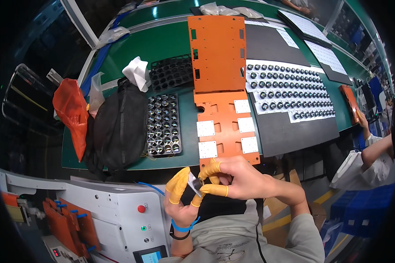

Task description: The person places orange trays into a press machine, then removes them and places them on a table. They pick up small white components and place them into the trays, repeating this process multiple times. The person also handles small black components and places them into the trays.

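Observation:
Close in front of my body, my left hand (181, 198), in yellow finger cots, grips a small white square board (195, 184) by its edges and holds it tilted. My right hand (239, 179), its fingertips also in yellow cots, pinches a small dark round part (200, 182) against the board's face. The fingers partly hide this part. Just beyond my hands lies an orange fixture plate (227, 151) with several white square boards (207, 149) set on it. Behind it rises a hinged orange panel (217, 52).
Left of the fixture are a black tray of glossy round lenses (163, 125), another black tray (171, 72) and a black backpack (122, 125). Rows of boards with black round parts (289, 94) cover a dark mat (294, 136) to the right. A grey machine (114, 210) stands lower left; a person's arm (375, 151) shows at right.

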The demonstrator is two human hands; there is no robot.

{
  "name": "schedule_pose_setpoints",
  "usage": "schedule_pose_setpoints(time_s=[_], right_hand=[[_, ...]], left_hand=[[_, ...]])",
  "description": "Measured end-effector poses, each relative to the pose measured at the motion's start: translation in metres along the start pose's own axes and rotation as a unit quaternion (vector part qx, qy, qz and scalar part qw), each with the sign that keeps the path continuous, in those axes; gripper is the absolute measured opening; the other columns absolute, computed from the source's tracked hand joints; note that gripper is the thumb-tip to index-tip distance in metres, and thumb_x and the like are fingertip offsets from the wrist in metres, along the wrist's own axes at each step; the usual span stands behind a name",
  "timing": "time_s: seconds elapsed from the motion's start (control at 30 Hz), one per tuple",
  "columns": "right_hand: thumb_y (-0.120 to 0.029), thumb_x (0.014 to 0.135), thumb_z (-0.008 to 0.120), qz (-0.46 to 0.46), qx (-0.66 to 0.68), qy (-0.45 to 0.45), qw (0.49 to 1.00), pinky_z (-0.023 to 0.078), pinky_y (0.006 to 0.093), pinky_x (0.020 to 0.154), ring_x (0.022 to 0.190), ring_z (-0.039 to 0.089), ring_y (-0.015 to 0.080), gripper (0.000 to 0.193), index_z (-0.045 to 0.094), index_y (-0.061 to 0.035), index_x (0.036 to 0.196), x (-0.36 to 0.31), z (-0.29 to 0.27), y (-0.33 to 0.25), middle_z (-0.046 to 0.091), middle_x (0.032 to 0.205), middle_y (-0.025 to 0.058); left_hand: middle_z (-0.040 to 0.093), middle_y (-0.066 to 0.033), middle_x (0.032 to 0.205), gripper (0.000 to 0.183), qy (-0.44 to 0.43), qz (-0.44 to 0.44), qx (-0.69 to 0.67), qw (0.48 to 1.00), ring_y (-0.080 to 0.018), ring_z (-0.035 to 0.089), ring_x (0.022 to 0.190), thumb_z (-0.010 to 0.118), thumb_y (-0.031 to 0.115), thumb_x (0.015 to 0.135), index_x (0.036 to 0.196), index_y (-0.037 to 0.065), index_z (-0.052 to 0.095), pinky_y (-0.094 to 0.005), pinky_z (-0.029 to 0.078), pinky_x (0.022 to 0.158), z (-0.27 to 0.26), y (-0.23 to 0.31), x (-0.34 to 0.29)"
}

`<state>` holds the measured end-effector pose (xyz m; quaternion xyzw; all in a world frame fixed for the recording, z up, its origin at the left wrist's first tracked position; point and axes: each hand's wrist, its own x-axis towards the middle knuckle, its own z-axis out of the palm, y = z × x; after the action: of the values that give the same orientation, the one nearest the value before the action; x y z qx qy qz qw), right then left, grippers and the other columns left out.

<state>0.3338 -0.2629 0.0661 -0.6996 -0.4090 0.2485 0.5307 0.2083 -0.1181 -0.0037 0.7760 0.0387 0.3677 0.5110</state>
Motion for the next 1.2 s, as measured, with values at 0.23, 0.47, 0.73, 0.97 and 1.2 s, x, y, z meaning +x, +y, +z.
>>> schedule_pose_setpoints(time_s=[0.23,0.47,0.73,0.97,1.2], right_hand=[[-0.018,0.082,0.078,-0.058,0.019,0.012,0.998,0.037,0.0283,0.049,0.052,0.045,0.0129,0.027,0.068,-0.0015,0.1,-0.003,-0.002,0.008,0.053,0.066,0.0037],[-0.02,0.079,0.081,-0.045,-0.023,0.033,0.998,0.041,0.028,0.053,0.057,0.047,0.0135,0.031,0.069,-0.003,0.102,0.001,-0.007,0.004,0.056,0.07,0.0034],[-0.022,0.077,0.083,-0.056,0.012,0.066,0.996,0.042,0.0262,0.056,0.063,0.047,0.0122,0.039,0.068,-0.003,0.107,-0.003,-0.008,0.004,0.057,0.079,0.0043],[-0.025,0.073,0.084,-0.199,-0.163,0.162,0.953,0.047,0.0315,0.065,0.073,0.055,0.0246,0.045,0.068,-0.0036,0.11,-0.002,-0.012,0.019,0.06,0.092,0.0072],[-0.011,0.061,0.083,-0.255,-0.316,0.233,0.883,0.047,0.0363,0.072,0.086,0.056,0.0263,0.048,0.07,-0.0056,0.107,-0.005,-0.018,0.047,0.06,0.098,0.0065]], left_hand=[[0.062,-0.0179,0.12,0.057,0.004,0.0,-0.027,1.0,-0.0285,0.063,0.109,0.085,0.014,0.076,0.123,-0.004,0.06,-0.0388,0.051,0.093,0.006,0.004,0.001],[0.063,-0.0195,0.12,0.056,0.014,-0.021,-0.047,0.999,-0.0296,0.064,0.108,0.085,0.016,0.077,0.123,-0.004,0.06,-0.04,0.053,0.093,0.013,0.004,0.002],[0.065,-0.0251,0.117,0.042,-0.028,0.107,0.071,0.991,-0.0334,0.069,0.1,0.082,0.023,0.08,0.113,0.002,0.067,-0.0416,0.058,0.083,0.015,-0.003,0.007],[0.068,-0.0195,0.116,0.042,-0.02,-0.103,-0.206,0.973,-0.0252,0.07,0.098,0.081,0.01,0.08,0.117,-0.001,0.065,-0.0335,0.058,0.08,0.034,-0.006,0.026],[0.067,-0.015,0.115,0.052,-0.104,-0.323,-0.443,0.83,-0.0192,0.067,0.099,0.076,0.004,0.084,0.13,-0.004,0.054,-0.0277,0.058,0.078,0.038,-0.011,0.034]])
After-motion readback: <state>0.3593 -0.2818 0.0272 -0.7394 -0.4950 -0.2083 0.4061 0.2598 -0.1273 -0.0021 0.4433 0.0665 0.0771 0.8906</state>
